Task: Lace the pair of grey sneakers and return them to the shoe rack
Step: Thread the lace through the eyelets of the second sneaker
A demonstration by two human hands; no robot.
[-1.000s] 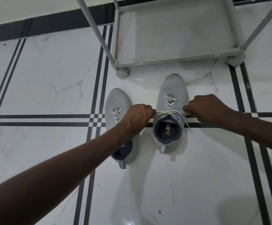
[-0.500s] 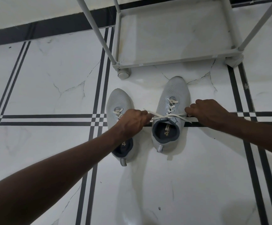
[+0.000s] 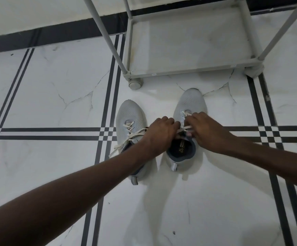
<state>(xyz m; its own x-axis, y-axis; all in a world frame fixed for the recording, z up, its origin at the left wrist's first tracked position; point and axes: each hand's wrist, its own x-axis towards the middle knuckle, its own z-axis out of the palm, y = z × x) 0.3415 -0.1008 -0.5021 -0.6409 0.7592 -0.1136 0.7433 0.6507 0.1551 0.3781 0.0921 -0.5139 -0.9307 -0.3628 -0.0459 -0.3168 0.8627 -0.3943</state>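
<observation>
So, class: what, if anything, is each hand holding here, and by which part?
Both the left hand and right hand pinch the cream lace of the right-side grey mesh sneaker, near its top eyelets.

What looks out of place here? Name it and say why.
The left sneaker's lace lies loose, its ends trailing off the side onto the floor, untied. Dark crack lines run through the floor tiles near the shoe rack. Nothing is spilled.
</observation>
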